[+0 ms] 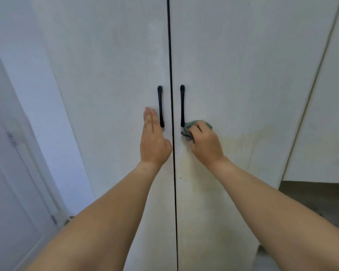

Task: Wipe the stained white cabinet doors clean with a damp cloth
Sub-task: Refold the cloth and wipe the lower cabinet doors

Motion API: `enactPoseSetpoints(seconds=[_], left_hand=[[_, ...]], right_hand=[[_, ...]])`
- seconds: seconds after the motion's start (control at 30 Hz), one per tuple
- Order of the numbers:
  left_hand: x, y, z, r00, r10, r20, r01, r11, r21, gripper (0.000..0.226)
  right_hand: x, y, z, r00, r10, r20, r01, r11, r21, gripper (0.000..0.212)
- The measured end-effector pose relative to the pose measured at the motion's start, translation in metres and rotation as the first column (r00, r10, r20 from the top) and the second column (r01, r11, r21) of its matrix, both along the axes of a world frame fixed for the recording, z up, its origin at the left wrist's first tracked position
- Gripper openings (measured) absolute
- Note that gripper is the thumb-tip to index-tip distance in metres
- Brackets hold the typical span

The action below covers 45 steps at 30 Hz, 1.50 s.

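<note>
Basically: left hand (154,141) flat, fingers straight, bracing left door (110,94); right hand (205,142) bunches cloth (192,125) against right door (243,85) by handle (182,105), likely scrubbing stain (249,137).

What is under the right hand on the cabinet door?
A bunched grey-green cloth sits under the right hand, gripped against the right door beside its black handle. The cloth's edges show at the fingers; the door surface beneath hand and cloth is hidden.
</note>
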<state>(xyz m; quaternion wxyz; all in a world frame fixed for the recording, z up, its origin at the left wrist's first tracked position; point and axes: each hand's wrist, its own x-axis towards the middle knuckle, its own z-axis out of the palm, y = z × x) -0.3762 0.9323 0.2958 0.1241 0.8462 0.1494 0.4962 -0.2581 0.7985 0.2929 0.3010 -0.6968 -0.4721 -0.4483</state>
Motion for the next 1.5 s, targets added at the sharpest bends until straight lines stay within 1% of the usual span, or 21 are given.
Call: enactPoseSetpoints(seconds=[0.07, 0.13, 0.2, 0.27, 0.33, 0.47, 0.6, 0.77, 0.87, 0.93, 1.03, 1.07, 1.13, 1.2, 1.23, 1.27, 1.3, 1.37, 1.4, 1.43, 1.5], left_hand=[[-0.002, 0.001, 0.002, 1.0, -0.012, 0.023, 0.013, 1.0, -0.029, 0.091], [-0.003, 0.006, 0.004, 0.999, -0.025, 0.048, 0.028, 0.998, -0.058, 0.092], [-0.005, 0.011, 0.005, 0.998, -0.028, 0.063, 0.033, 0.996, -0.087, 0.092], [-0.007, 0.016, 0.005, 0.996, -0.025, 0.088, 0.033, 0.995, -0.094, 0.092], [-0.011, 0.021, 0.005, 0.994, -0.012, 0.109, 0.022, 0.995, -0.096, 0.091], [-0.018, 0.025, -0.002, 0.996, 0.014, 0.086, -0.003, 0.992, -0.124, 0.09], [-0.014, 0.009, -0.013, 0.999, -0.022, 0.026, 0.026, 0.991, -0.128, 0.09], [-0.003, -0.014, -0.022, 0.999, 0.047, 0.018, -0.046, 0.999, -0.023, 0.092], [0.007, -0.027, -0.026, 0.999, 0.033, 0.001, -0.033, 0.992, 0.124, 0.088], [0.015, -0.035, -0.029, 1.0, -0.022, 0.014, 0.019, 0.981, 0.195, 0.082], [0.028, -0.043, -0.031, 0.999, -0.02, -0.042, 0.029, 0.97, 0.241, 0.08], [0.03, -0.045, -0.031, 0.996, -0.002, -0.085, 0.02, 0.975, 0.219, 0.086], [0.033, -0.047, -0.03, 0.987, 0.046, -0.157, -0.02, 0.987, 0.161, 0.103], [0.035, -0.052, -0.03, 0.978, 0.07, -0.195, -0.047, 0.992, 0.121, 0.113], [0.037, -0.055, -0.03, 0.977, 0.071, -0.199, -0.051, 0.993, 0.105, 0.115], [0.039, -0.057, -0.03, 0.977, 0.076, -0.2, -0.059, 0.994, 0.09, 0.117], [0.04, -0.06, -0.03, 0.976, 0.085, -0.2, -0.07, 0.994, 0.082, 0.118], [0.042, -0.061, -0.03, 0.974, 0.112, -0.199, -0.097, 0.992, 0.085, 0.117], [0.042, -0.062, -0.031, 0.973, 0.122, -0.198, -0.106, 0.99, 0.088, 0.116], [0.043, -0.063, -0.031, 0.973, 0.133, -0.19, -0.118, 0.989, 0.091, 0.115], [0.047, -0.07, -0.03, 0.973, 0.159, -0.17, -0.146, 0.986, 0.083, 0.116]], right_hand=[[-0.021, 0.004, 0.026, 0.998, 0.066, -0.006, -0.063, 0.98, 0.189, 0.019], [-0.043, 0.021, 0.062, 0.991, 0.088, 0.105, -0.115, 0.949, 0.294, 0.024], [-0.056, 0.048, 0.092, 0.991, 0.061, 0.119, -0.091, 0.959, 0.268, 0.02], [-0.058, 0.072, 0.098, 1.0, 0.007, 0.001, -0.007, 0.971, 0.241, 0.017], [-0.049, 0.083, 0.073, 0.997, -0.052, -0.056, 0.063, 0.972, 0.228, 0.018], [-0.037, 0.065, -0.016, 0.993, -0.094, 0.07, 0.089, 0.993, 0.072, 0.015], [-0.028, 0.038, -0.058, 0.995, -0.1, 0.027, 0.101, 0.993, -0.065, 0.013], [-0.01, -0.004, 0.004, 0.985, -0.158, 0.075, 0.14, 0.97, 0.199, 0.016], [0.0, 0.002, 0.025, 0.973, -0.224, -0.062, 0.232, 0.941, 0.248, 0.017], [-0.004, 0.011, 0.001, 0.973, -0.228, -0.038, 0.231, 0.965, 0.124, 0.019], [-0.003, -0.013, -0.044, 0.982, -0.08, 0.169, 0.116, 0.971, -0.21, 0.013], [0.003, -0.027, -0.042, 0.98, -0.08, 0.182, 0.118, 0.97, -0.21, 0.01], [0.018, -0.044, -0.021, 0.978, -0.189, 0.091, 0.192, 0.981, -0.035, 0.018], [0.028, -0.048, 0.006, 0.947, -0.286, -0.146, 0.312, 0.928, 0.204, 0.022], [0.029, -0.046, 0.013, 0.932, -0.29, -0.216, 0.34, 0.906, 0.251, 0.022], [0.026, -0.042, 0.015, 0.938, -0.29, -0.189, 0.331, 0.911, 0.245, 0.023], [0.025, -0.041, 0.007, 0.958, -0.284, -0.047, 0.288, 0.944, 0.163, 0.024], [0.027, -0.053, -0.02, 0.958, -0.129, 0.256, 0.177, 0.968, -0.176, 0.02], [0.032, -0.069, -0.03, 0.958, -0.078, 0.277, 0.159, 0.945, -0.285, 0.018], [0.041, -0.087, -0.031, 0.964, -0.094, 0.25, 0.169, 0.94, -0.298, 0.016], [0.057, -0.111, -0.013, 0.972, -0.222, 0.082, 0.231, 0.964, -0.132, 0.016]])
